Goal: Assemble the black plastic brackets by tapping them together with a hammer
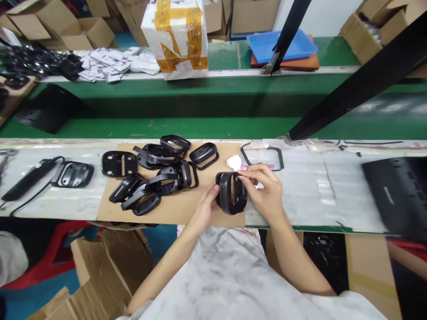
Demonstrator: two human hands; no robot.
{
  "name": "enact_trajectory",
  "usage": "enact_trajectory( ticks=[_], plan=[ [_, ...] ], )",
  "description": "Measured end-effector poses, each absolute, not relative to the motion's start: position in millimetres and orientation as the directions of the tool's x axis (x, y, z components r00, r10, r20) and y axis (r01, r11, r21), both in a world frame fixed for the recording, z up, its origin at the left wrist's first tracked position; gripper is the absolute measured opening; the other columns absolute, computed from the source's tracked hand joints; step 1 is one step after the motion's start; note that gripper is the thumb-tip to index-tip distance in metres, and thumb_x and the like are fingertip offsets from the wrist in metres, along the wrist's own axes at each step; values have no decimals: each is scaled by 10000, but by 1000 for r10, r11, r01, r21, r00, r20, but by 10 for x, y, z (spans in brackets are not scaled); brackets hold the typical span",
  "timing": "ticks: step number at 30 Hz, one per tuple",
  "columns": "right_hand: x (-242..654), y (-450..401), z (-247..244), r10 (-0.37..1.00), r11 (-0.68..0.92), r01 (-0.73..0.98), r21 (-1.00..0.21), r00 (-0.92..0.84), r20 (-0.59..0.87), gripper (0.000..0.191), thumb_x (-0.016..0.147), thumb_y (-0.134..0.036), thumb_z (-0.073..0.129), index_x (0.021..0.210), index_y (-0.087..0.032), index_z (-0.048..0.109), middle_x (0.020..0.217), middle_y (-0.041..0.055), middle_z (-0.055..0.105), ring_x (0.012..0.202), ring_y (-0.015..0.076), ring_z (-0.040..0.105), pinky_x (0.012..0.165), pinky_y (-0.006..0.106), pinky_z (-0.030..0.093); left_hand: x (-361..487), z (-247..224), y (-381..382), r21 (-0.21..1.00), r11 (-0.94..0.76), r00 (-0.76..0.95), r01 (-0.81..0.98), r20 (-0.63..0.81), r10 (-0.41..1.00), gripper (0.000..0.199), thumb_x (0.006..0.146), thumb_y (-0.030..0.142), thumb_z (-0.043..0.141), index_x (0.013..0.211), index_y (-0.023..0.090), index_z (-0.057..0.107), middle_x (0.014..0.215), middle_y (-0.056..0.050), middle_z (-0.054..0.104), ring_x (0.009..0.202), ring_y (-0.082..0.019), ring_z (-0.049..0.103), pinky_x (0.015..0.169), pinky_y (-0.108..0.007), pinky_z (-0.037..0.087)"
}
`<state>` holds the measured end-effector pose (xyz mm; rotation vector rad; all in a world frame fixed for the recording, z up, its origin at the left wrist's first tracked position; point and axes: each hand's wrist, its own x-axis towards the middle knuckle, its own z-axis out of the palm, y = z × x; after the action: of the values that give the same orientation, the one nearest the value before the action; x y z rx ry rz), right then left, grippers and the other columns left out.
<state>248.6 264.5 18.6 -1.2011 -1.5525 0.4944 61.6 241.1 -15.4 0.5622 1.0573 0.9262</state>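
A black plastic bracket [230, 194] is held upright over the right edge of the cardboard sheet [180, 208]. My left hand [206, 205] grips its left side, fingers closed on it. My right hand [265, 191] pinches at its top right edge; whether a smaller piece is between those fingertips is too small to tell. Just behind the bracket lies a small white piece [234, 162]. A thin black frame [282, 159] rests on the white bench covering beyond my right hand. Several similar black brackets [162, 153] are piled on the cardboard to the left.
A black post [320, 106] rises from the bench at right, near a black device [393, 191]. At far left lie a cabled black part [72, 174] and a dark bar [28, 180]. Behind, a green conveyor carries a taped white box [180, 40] and a blue tray [267, 44].
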Motion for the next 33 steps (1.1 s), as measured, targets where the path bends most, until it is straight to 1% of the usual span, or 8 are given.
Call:
enact_trajectory(
  ticks=[3,7,10,13,17,21,27,33],
  plan=[
    [2452,2646,123,869,415,341,-843,124,479,210,944,-129,784,1057,-291,856,953,26,711,789,156,674,608,277,544,639,-111,2384,762,515,235,-393,-458,857,685,815,634,850,1306,188,679,984,-63,794,895,-247,757,758,-300,573],
    [2410,2628,70,865,424,278,-862,159,476,168,934,-158,803,1021,-291,860,921,33,736,815,179,702,607,292,559,691,-14,2369,791,457,213,-407,-404,890,601,823,589,856,1245,182,720,1067,-74,790,1043,-248,734,841,-281,559],
    [2365,2586,36,873,396,215,-892,212,439,93,937,-191,809,999,-260,818,935,37,756,737,165,699,587,289,572,741,15,2369,782,462,189,-418,-423,886,608,847,665,802,1201,173,747,1117,-82,787,1086,-257,718,875,-293,564],
    [2331,2552,0,890,359,121,-925,255,379,68,961,-241,793,1008,-246,744,970,36,750,632,136,661,541,277,568,783,4,2370,787,477,121,-391,-470,874,680,898,788,668,1145,164,777,1105,-95,794,1077,-272,723,834,-304,575],
    [2355,2589,18,919,319,56,-946,225,323,83,983,-271,773,1012,-250,698,961,26,728,627,131,657,503,251,527,789,17,2382,799,461,28,-385,-490,872,623,910,763,670,1048,171,806,1091,-99,810,1086,-292,742,884,-338,600],
    [2416,2662,143,920,357,146,-923,118,374,67,973,-220,776,982,-249,716,969,35,688,820,169,669,629,275,534,736,72,2394,789,469,53,-397,-491,870,503,823,644,798,1034,188,820,1102,-96,822,1031,-303,766,889,-373,629],
    [2451,2680,324,884,449,360,-818,-49,464,124,947,-131,785,950,-255,770,967,20,666,720,135,575,608,282,492,645,-24,2385,827,447,99,-341,-441,892,450,920,599,704,1138,221,813,1164,-89,813,1084,-291,761,934,-370,624],
    [2393,2699,348,900,424,326,-845,-48,433,103,940,-168,796,887,-248,757,965,35,674,797,170,635,605,294,508,645,-13,2376,781,496,232,-379,-438,868,508,908,660,706,1118,212,822,790,-78,757,694,-250,699,650,-353,576]
  ],
)
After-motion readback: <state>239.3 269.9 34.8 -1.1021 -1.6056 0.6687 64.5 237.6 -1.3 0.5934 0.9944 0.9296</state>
